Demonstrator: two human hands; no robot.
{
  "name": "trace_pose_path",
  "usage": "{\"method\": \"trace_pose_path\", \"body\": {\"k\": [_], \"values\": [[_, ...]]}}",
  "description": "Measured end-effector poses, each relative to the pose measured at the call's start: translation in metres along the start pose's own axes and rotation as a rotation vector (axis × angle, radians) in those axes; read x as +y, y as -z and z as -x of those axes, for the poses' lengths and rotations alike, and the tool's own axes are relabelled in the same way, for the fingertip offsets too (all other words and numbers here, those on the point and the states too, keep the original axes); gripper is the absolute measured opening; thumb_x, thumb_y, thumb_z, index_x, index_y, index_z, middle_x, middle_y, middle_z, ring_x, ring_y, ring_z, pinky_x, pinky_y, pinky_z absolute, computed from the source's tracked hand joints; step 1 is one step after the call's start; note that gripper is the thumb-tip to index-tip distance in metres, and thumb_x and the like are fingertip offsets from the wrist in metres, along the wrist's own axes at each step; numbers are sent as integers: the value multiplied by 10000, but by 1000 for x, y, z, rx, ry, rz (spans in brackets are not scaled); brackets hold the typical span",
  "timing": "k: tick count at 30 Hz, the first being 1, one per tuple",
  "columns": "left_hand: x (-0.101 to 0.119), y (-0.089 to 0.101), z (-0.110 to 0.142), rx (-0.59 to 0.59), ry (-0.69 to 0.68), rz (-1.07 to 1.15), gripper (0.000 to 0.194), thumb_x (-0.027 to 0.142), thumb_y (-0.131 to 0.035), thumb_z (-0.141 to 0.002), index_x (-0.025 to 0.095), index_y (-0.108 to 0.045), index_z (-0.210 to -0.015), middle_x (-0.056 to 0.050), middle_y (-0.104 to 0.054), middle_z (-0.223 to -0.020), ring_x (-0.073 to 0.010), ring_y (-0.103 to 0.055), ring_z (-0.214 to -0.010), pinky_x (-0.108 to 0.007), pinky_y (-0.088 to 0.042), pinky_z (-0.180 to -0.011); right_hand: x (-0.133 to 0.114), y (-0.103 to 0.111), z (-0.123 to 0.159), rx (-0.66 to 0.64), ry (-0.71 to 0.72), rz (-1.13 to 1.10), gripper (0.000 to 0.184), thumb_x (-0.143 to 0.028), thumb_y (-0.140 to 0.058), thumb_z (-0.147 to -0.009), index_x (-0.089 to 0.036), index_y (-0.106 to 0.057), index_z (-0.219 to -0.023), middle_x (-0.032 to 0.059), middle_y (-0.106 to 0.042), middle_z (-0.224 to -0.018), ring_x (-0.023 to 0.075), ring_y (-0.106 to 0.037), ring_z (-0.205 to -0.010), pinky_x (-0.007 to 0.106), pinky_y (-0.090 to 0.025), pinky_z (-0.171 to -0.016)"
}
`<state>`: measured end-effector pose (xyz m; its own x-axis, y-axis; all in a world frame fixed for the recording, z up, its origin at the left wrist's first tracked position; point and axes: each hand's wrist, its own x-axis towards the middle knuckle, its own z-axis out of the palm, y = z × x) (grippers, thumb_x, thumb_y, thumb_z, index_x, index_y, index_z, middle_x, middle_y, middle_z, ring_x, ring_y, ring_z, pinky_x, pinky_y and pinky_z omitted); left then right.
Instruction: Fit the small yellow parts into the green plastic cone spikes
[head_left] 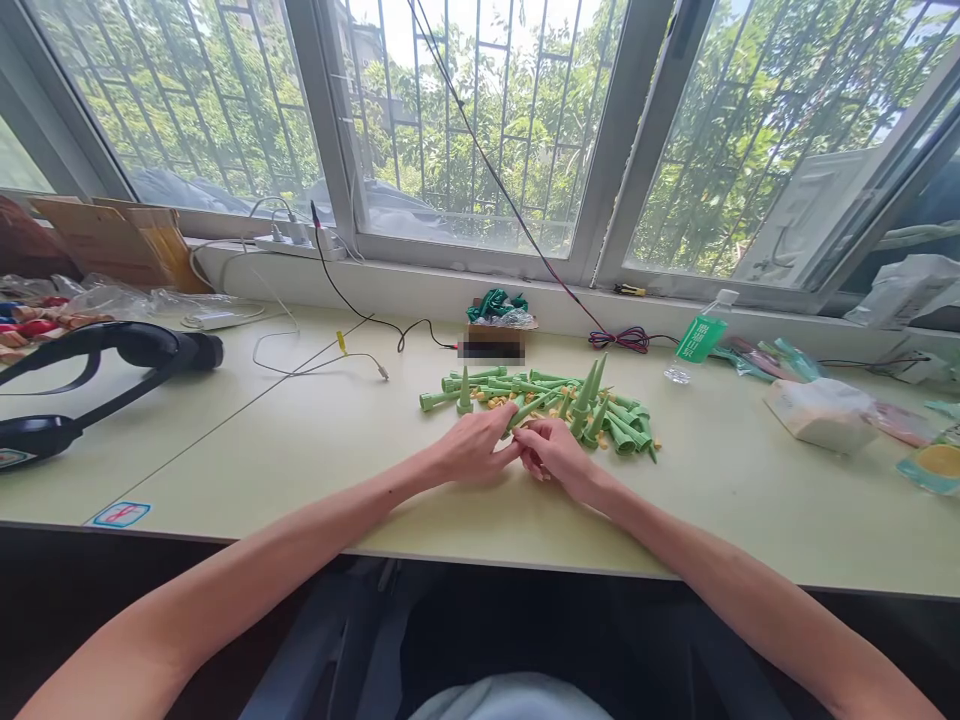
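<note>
My left hand point(474, 446) is closed around a green plastic spike point(531, 407), whose tip points up and to the right. My right hand point(556, 456) meets it at the fingertips, its fingers curled in a pinch; whatever sits between them is hidden. Just beyond both hands spreads a heap of similar hollow green spikes point(628, 428), most lying on their sides. A few stand upright, including one spike point(465, 392) at the left of the heap. Small yellow-orange pieces point(495, 398) are scattered among them.
Behind the heap is a small box point(480, 332) with green wrapping in it. A labelled bottle point(701, 340) stands to the right, near a plastic-covered white container point(817, 412). At left lie a black headset point(97, 370) and a loose cable point(322, 368) on the table point(300, 480).
</note>
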<state>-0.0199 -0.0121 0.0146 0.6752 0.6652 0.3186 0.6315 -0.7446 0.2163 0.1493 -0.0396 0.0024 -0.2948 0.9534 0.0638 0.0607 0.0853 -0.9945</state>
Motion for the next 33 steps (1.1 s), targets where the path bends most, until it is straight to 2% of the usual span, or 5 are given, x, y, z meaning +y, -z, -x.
{"method": "trace_pose_path", "body": {"k": [6,13,21,25,33], "values": [[-2,-1,1,-57,2,-15,215,408,-376,-940,200,-429,-946,-28,-603,-784,-207,-567,-639,-300,-337,-566,3,2,0,38,90,233,348,-352,-550,-842,-177,-499,-545,-28,-537,-455,63,-416,-326,197,-313,-354],[-2,-1,1,-11,-19,46,246,427,-349,-968,194,-425,-990,-31,-604,-797,-202,-563,-667,-303,-361,-600,2,1,-1,2,16,33,352,-404,-568,-834,-174,-521,-571,-32,-524,-443,64,-402,-332,190,-289,-336],[-2,-6,1,97,-42,137,281,453,-367,-978,184,-405,-1050,-4,-567,-775,-161,-498,-597,-286,-360,-592,-4,1,1,-42,82,-78,348,-374,-573,-837,-162,-522,-566,-30,-499,-417,64,-392,-346,204,-270,-365],[-2,-9,1,125,-16,159,305,469,-372,-976,184,-412,-1077,-3,-567,-783,-161,-506,-600,-285,-371,-600,-4,0,0,-24,46,-174,326,-368,-584,-818,-168,-516,-570,-36,-479,-412,70,-394,-357,203,-259,-356],[-3,-5,1,97,-40,121,255,403,-409,-950,181,-438,-1072,-6,-568,-764,-163,-491,-584,-285,-349,-570,2,-1,-1,11,50,-81,336,-396,-600,-820,-170,-535,-580,-35,-508,-426,61,-372,-332,194,-264,-336]]}}
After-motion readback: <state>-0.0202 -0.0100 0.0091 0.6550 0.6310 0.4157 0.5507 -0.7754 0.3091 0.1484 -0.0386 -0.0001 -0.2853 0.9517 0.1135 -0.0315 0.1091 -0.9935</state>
